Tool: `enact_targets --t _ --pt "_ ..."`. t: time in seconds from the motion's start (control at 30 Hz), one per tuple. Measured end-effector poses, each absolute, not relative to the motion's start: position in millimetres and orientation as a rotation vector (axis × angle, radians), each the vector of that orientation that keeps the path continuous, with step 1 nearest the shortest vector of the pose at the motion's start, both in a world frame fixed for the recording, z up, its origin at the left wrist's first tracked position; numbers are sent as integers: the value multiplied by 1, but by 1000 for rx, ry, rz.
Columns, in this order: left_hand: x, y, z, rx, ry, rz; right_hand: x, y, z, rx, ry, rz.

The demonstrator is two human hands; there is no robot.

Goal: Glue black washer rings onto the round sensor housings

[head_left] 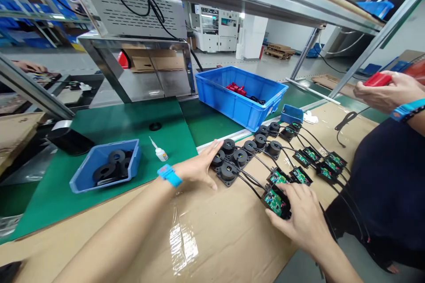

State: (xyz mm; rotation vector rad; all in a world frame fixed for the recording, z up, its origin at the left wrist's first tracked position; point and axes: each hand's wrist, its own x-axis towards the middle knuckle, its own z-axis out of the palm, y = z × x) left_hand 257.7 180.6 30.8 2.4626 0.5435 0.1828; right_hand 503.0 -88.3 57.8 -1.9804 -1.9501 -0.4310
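Note:
My left hand (196, 169), with a blue wristband, is spread beside the cluster of round black parts (228, 171), its fingertips at the left edge of the group. My right hand (300, 208) has its thumb and fingers around the nearest black box with a green circuit board (275, 201). Black cables run from the round parts to this box and to several similar open boxes (328, 167) farther right. All of them lie on the brown cardboard sheet (232, 230).
A blue crate (229, 104) with red parts stands behind. On the green mat (133, 115) are a blue bin (78, 181) of black rings and a small white bottle (161, 154). At right, another person's hand (392, 93) holds a red object (377, 79).

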Motion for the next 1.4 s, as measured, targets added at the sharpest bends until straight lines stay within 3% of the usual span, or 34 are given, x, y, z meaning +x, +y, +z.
enact_targets --t 0.27,0.87,1.1,1.27,1.4 --pt "269 137 -10 2233 836 506 493 -112 3 -2024 -1996 -331" --pt "317 161 -8 2246 644 477 519 -122 -10 -2131 -1837 -460" --pt "307 143 -11 2170 714 522 553 -91 49 -1990 -1864 -235" --pt "287 111 -10 2148 728 559 611 28 104 -2199 -1805 -239" --pt "275 94 -12 2168 746 613 638 123 117 -2456 -1788 -120"
